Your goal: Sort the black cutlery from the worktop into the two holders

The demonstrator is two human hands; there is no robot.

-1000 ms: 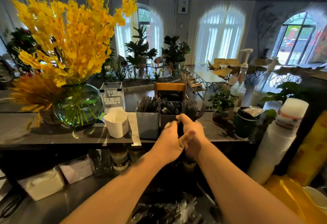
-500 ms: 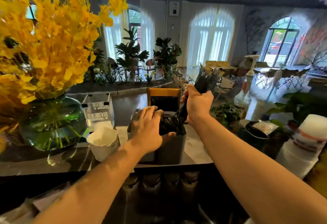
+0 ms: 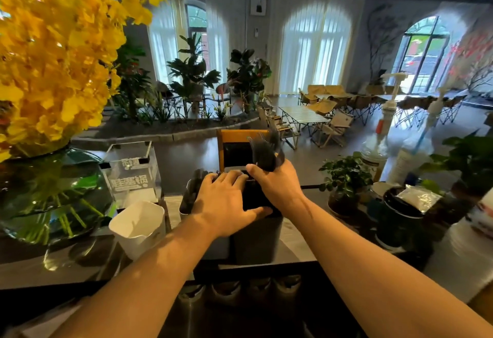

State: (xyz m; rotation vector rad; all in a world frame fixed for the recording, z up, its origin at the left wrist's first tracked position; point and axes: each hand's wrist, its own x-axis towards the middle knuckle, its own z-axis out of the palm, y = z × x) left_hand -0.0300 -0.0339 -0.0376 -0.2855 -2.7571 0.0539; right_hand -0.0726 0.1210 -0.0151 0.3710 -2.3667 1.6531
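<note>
Two grey square holders stand side by side on the raised counter shelf. The right holder (image 3: 257, 241) is mostly covered by my hands. The left holder (image 3: 188, 199) shows black cutlery handles at its top. My right hand (image 3: 277, 183) grips a bunch of black forks (image 3: 264, 151), tines up, with the handles down inside the right holder. My left hand (image 3: 226, 201) lies over the top of the holders, its fingers spread across the cutlery and its thumb on the front of the right holder.
A white paper container (image 3: 136, 227) stands left of the holders, behind it a clear acrylic box (image 3: 130, 175). A green glass vase (image 3: 48, 199) of yellow flowers fills the left. To the right are a small potted plant (image 3: 345, 177), pump bottles (image 3: 378, 137) and a dark pot (image 3: 400, 212).
My right hand lifted the bunch of forks and has now lowered it, so the handles go deeper into the right holder. My left hand moved onto the holders' tops. The camera came closer.
</note>
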